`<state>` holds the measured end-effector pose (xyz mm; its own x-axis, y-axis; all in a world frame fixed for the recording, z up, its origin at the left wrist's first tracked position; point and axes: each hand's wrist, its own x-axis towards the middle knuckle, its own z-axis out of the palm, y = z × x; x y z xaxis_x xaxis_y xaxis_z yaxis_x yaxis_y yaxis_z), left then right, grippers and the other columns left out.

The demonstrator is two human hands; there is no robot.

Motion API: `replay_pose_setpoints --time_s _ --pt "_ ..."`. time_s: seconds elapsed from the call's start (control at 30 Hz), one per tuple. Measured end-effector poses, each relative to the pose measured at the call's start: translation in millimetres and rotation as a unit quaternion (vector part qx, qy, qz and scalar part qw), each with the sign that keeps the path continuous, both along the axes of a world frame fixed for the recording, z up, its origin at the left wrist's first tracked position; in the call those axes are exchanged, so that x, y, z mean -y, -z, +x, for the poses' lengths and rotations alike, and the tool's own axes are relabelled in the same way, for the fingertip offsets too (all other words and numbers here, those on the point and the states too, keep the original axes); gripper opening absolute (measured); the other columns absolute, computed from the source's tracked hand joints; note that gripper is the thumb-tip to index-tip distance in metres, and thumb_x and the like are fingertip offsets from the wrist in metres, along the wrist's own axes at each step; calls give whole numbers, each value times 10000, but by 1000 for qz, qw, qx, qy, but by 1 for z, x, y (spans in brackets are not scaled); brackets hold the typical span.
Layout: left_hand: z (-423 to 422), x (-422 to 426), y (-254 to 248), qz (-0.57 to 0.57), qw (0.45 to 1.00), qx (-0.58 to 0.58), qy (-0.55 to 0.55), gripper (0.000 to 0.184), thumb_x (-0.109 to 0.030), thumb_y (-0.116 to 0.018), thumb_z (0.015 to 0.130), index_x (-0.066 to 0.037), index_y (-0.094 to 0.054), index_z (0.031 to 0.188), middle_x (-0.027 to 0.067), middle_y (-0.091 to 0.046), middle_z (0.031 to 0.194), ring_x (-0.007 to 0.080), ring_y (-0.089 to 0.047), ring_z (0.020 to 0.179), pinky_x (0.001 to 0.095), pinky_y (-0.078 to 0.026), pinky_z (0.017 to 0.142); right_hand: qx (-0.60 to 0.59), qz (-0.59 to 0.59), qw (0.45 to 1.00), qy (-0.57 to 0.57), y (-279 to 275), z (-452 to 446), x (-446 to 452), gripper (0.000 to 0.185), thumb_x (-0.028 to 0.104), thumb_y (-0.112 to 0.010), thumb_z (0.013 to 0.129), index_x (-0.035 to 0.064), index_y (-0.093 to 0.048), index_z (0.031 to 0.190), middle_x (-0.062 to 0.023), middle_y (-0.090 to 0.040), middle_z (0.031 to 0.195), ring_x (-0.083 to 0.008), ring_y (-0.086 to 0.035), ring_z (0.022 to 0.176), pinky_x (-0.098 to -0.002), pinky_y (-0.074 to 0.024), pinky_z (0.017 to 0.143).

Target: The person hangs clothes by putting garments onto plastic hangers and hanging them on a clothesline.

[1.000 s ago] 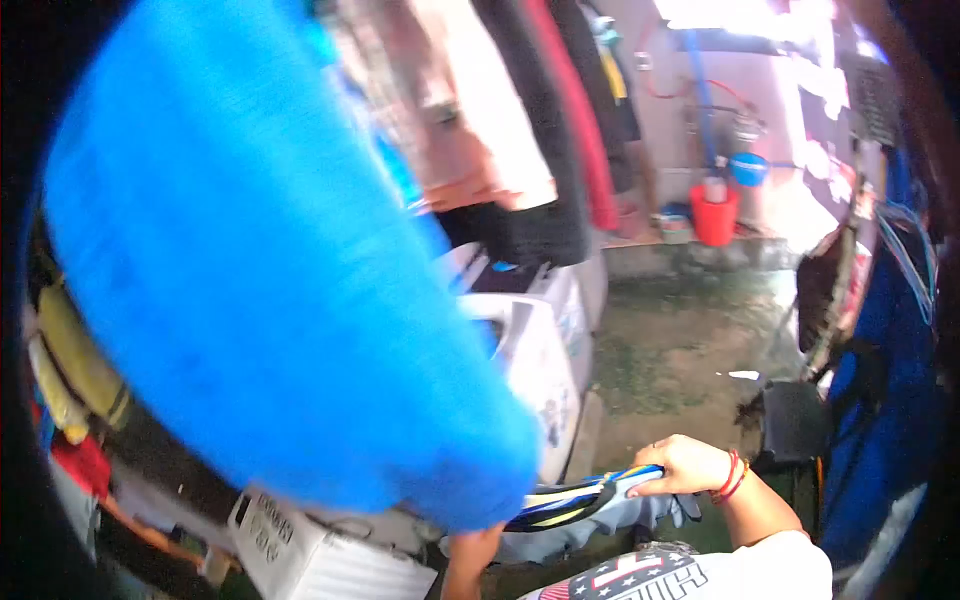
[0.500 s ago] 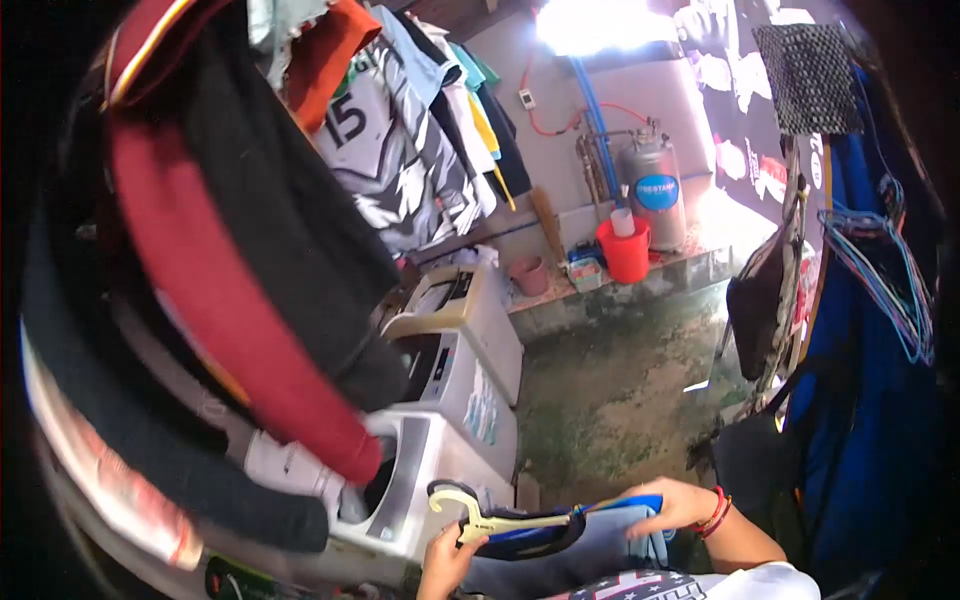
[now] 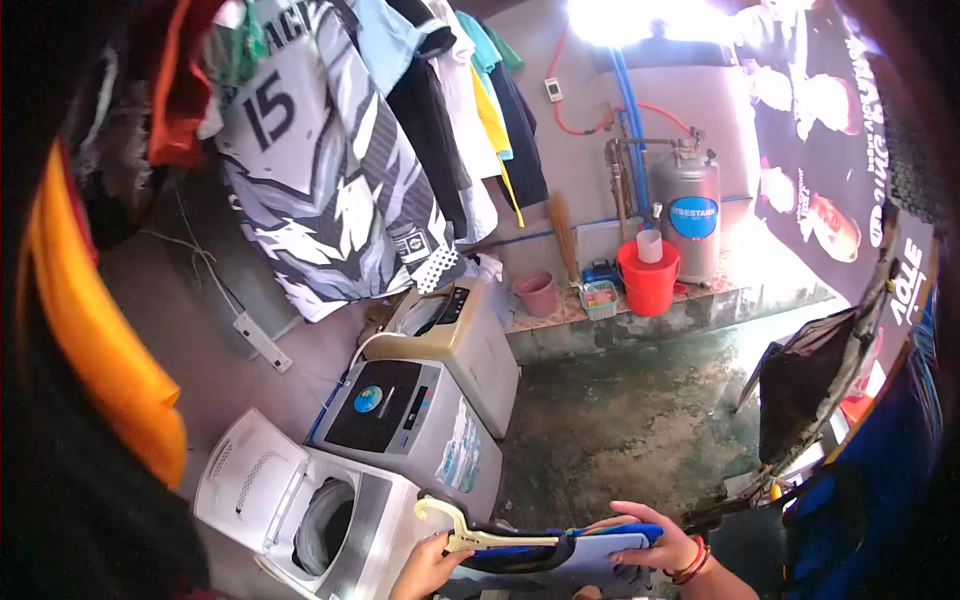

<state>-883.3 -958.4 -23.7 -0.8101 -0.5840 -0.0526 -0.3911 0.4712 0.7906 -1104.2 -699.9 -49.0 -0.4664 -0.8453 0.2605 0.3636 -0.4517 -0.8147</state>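
Observation:
Low in the view, my left hand (image 3: 430, 566) is closed around the neck of a cream plastic clothes hanger (image 3: 478, 540), just below its hook. Dark and blue hanger parts lie close against it. Light blue and dark folded clothes (image 3: 600, 548) hang along the hangers. At their right end my right hand (image 3: 665, 545), with red bands at the wrist, has the blue edge and cloth between thumb and fingers. Its upper fingers are partly stretched out. How many clothes hang there I cannot tell.
An open-lidded white washing machine (image 3: 375, 520) stands left of my hands, with a grey washer (image 3: 425, 405) and a beige one (image 3: 490, 340) behind. A patterned jersey (image 3: 320, 150) hangs above. A red bucket (image 3: 648, 285) and metal tank (image 3: 690, 220) stand on a ledge.
My view has moved forward, past the dark and maroon clothes at the left. The washers now show more fully. Both hands still hold the hangers and clothes; my right fingers have lifted a little.

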Motion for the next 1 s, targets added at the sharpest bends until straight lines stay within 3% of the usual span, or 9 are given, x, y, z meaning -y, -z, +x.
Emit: replay_pose_setpoints --time_s 0.1,0.13,0.27,0.37,0.43,0.53,0.6,0.7,1.0 --pt "-64 57 19 19 996 -21 80 249 -161 -691 838 10 -622 1006 191 -674 904 325 -658 831 357 -492 717 -237 63 969 10 18 -75 27 451 18 -726 799 9 -578 1225 -142 -690 1036 -155 -658 903 -282 -502 813" --pt "-90 75 23 -5 994 -24 109 263 -176 -691 848 19 -616 1008 207 -658 876 346 -652 821 361 -488 695 -229 91 969 17 10 -97 36 400 22 -738 773 -10 -619 1154 -140 -708 937 -151 -675 832 -271 -515 764" --pt "-208 112 -13 -82 976 -5 201 382 -248 -731 816 36 -601 1036 212 -639 803 360 -642 745 368 -482 632 -318 134 928 140 -11 -187 53 364 57 -754 715 -40 -659 1053 -141 -711 865 -170 -692 747 -273 -532 694" --pt "-285 149 -11 -175 960 -47 212 433 -310 -757 779 18 -602 1015 186 -616 716 353 -618 663 388 -470 574 -349 137 918 128 -32 -254 53 444 142 -783 720 -41 -638 1098 -191 -682 1027 -236 -679 941 -306 -517 819" --pt "-333 164 -22 -225 944 -75 228 408 -351 -748 766 -18 -611 958 155 -602 673 327 -614 638 393 -469 557 -259 15 953 156 -33 -295 64 539 201 -792 728 -41 -595 1168 -217 -638 1132 -264 -631 1068 -324 -489 895" --pt "-406 190 -18 -280 920 -109 251 382 -361 -740 754 -43 -629 933 126 -610 681 303 -621 640 396 -475 565 -399 130 902 100 -41 -366 98 567 259 -774 761 -15 -565 1212 -199 -627 1161 -295 -615 1088 -350 -483 921" --pt "-447 208 -5 -285 921 -102 245 373 -363 -739 753 -48 -640 926 117 -617 698 296 -624 648 390 -477 570 -474 279 835 -1 -42 -414 133 529 269 -749 788 23 -568 1220 -181 -647 1103 -322 -642 1000 -361 -508 862" --pt "-505 234 -7 -301 928 -94 199 375 -377 -736 749 -56 -658 925 101 -625 724 284 -626 670 379 -478 588 -492 251 831 -64 -11 -491 189 394 160 -706 819 -1 -595 1161 -181 -664 928 -330 -660 820 -368 -515 721" --pt "-595 321 -42 -207 977 33 43 464 -377 -767 737 -90 -627 1073 145 -662 938 341 -627 890 392 -498 765 -487 108 862 -91 -23 -649 347 249 93 -671 831 -18 -624 1049 -180 -652 822 -327 -650 714 -369 -506 623"
